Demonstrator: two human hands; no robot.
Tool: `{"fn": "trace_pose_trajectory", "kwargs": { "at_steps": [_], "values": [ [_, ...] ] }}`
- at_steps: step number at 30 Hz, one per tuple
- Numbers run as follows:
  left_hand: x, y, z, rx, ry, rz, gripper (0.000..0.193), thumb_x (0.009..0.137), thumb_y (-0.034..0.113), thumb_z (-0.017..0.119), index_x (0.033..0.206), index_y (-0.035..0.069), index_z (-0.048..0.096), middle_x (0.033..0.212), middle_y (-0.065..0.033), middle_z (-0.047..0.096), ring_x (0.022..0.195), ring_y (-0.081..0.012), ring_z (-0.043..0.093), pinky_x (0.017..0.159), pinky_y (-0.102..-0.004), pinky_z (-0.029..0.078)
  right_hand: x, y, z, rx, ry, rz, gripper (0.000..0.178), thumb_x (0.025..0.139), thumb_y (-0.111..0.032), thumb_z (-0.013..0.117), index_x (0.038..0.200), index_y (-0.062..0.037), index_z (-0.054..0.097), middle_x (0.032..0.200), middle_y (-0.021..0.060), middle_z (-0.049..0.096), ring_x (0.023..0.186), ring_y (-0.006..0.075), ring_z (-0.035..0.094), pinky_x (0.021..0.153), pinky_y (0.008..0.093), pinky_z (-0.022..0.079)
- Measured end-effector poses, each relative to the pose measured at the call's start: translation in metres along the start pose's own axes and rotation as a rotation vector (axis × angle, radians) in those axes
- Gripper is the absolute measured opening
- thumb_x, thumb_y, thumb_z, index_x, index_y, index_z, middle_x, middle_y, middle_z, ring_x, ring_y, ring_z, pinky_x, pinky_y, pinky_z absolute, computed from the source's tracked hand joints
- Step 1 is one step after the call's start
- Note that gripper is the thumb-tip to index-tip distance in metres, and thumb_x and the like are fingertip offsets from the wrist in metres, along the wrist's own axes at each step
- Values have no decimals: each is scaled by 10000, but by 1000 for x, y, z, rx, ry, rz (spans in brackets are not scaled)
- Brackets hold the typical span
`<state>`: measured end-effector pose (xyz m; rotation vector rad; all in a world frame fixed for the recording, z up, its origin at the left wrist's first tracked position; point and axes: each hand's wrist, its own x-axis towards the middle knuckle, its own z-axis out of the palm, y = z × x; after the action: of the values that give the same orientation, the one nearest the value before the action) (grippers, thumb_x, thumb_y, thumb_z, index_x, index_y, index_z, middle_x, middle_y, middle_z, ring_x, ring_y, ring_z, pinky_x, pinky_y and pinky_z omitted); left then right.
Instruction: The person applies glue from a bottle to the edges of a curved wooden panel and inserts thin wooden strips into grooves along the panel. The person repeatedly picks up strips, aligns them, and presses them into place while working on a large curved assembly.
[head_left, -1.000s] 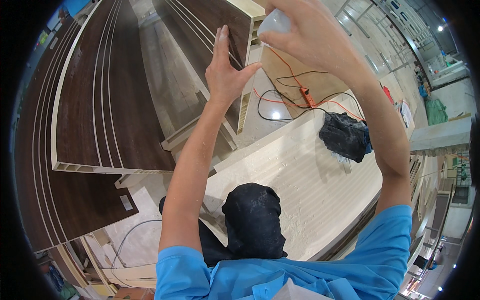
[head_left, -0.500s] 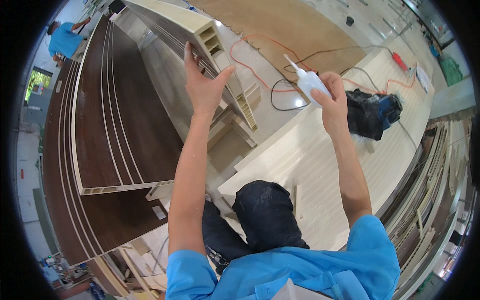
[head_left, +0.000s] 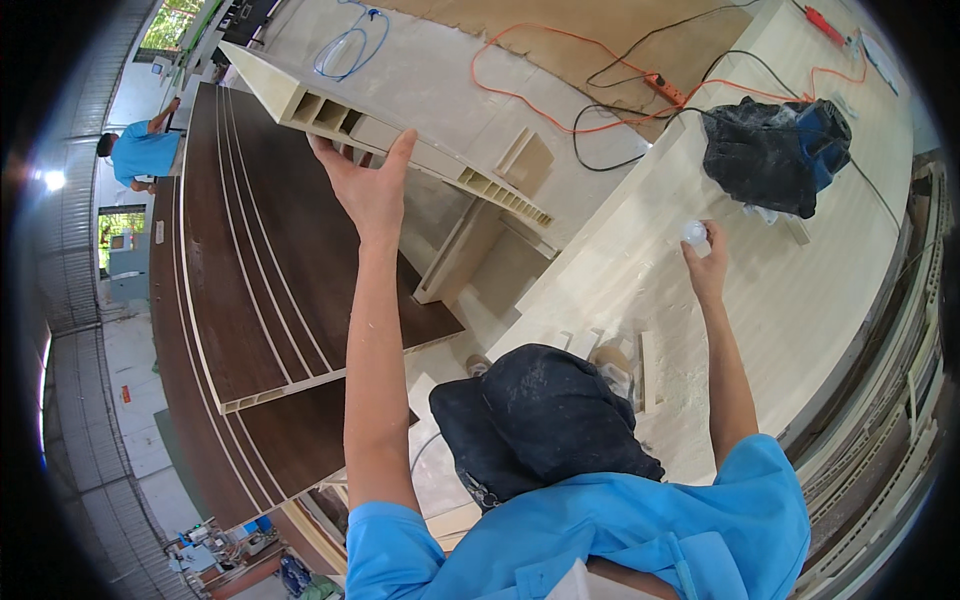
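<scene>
My left hand (head_left: 368, 195) grips the edge of a pale hollow-core panel (head_left: 265, 85), thumb up and the other fingers partly hidden behind its end. Open cells show along that edge, and the panel stands tilted above dark brown boards. Out to the right, my right hand (head_left: 708, 265) holds a small translucent white squeeze bottle (head_left: 693, 233) between thumb and fingers. Only the bottle's round end shows; its nozzle is hidden. Under that hand lies a long cream board (head_left: 620, 290). A crumpled black and blue cloth bundle (head_left: 765, 155) rests on the board beyond the bottle.
Dark brown panels (head_left: 290, 230) with pale stripes are stacked at left. An orange power strip (head_left: 665, 90) and orange and black cables cross the far floor and board. A blue hose (head_left: 350, 45) lies farther off. Long strips (head_left: 890, 370) fill the right side. A co-worker (head_left: 145, 155) stands far left.
My right hand has moved down toward the cream board, and the bottle has turned end-on to view. The pale panel leans differently, still in my left hand. The whole view has shifted.
</scene>
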<state>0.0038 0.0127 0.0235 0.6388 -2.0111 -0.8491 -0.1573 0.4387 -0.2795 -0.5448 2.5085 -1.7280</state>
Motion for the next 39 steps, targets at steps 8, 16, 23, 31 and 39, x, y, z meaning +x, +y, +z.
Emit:
{"fn": "trace_pose_trajectory", "kwargs": {
  "at_steps": [8,16,23,31,39],
  "values": [
    [1,-5,-2,-49,-45,18,1157,843,158,942,1678,22,153,1632,-183,322,1477,-324,411,1226,-470,396,-35,45,2,71,8,209,579,900,9,745,1437,-59,539,1378,154,654,1329,313,641,1175,410,475],
    [-4,-3,-2,-127,-13,-33,1076,913,181,892,1687,42,158,1639,-164,327,1475,-307,405,1229,-466,365,-38,56,6,-21,24,339,645,948,-146,799,1500,-34,486,1463,187,627,1338,313,640,1168,410,489],
    [-2,-2,-12,-162,-22,-20,1015,986,215,810,1707,73,109,1670,-157,303,1444,-334,456,1152,-472,462,-78,66,8,57,221,423,629,976,-179,783,1497,17,489,1405,188,627,1254,263,649,1099,378,509],
    [-9,9,-37,-144,50,15,1042,941,279,824,1701,23,159,1711,-211,298,1508,-377,427,1221,-505,391,-125,32,21,2,-5,346,245,1011,-132,698,1193,18,632,1003,56,642,894,135,580,819,296,500],
    [-56,47,-62,-70,87,313,859,919,316,838,1603,3,423,1613,-217,494,1489,-368,495,1210,-487,406,-121,-31,29,49,-309,200,137,1048,-123,637,996,1,661,810,22,614,695,89,519,634,275,455]
  ]
}}
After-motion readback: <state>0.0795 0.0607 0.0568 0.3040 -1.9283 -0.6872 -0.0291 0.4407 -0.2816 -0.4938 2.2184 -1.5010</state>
